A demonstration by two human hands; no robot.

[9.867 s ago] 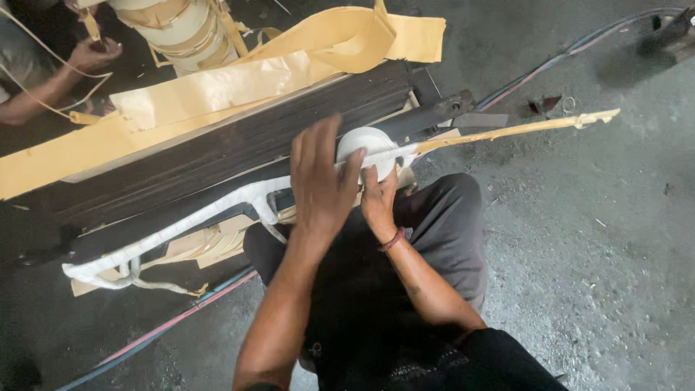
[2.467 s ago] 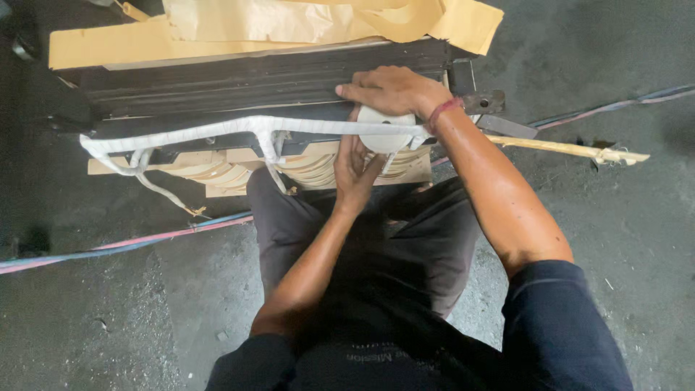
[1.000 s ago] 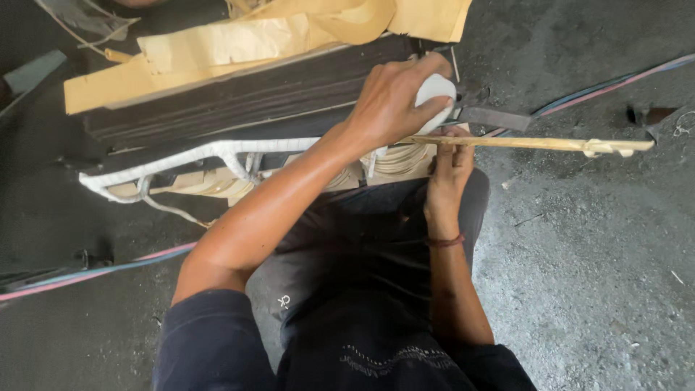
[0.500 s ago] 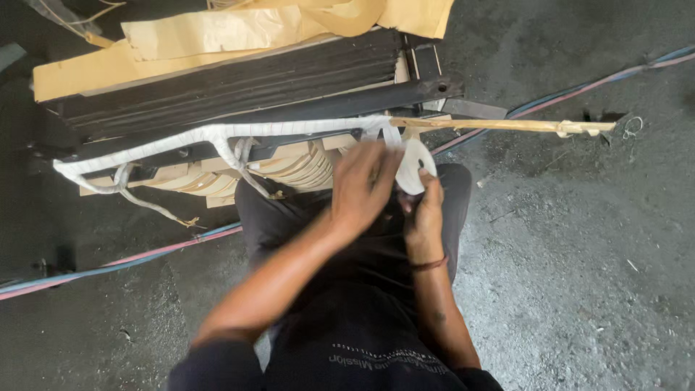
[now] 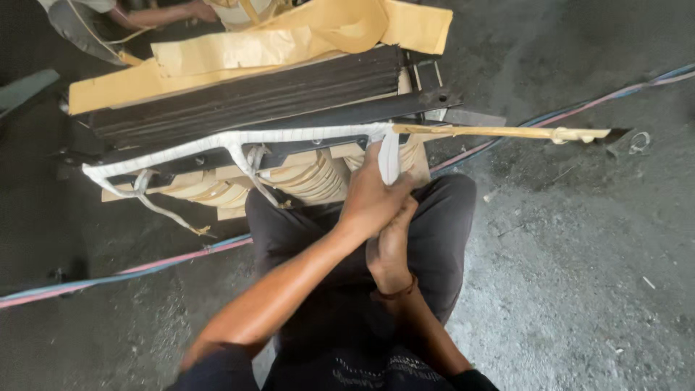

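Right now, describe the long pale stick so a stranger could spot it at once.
Start at the big dark laminated block topped with tan paper. Along its near edge runs a white-taped lead; where the taping ends above the left hand, the stick carries on rightward over the floor. It alone is bare, yellowish and straight, with a knotted scrap near its tip.

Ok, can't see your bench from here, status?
Left hand and right hand together, gripping white tape hanging off the wrapped lead. Nothing in the way.
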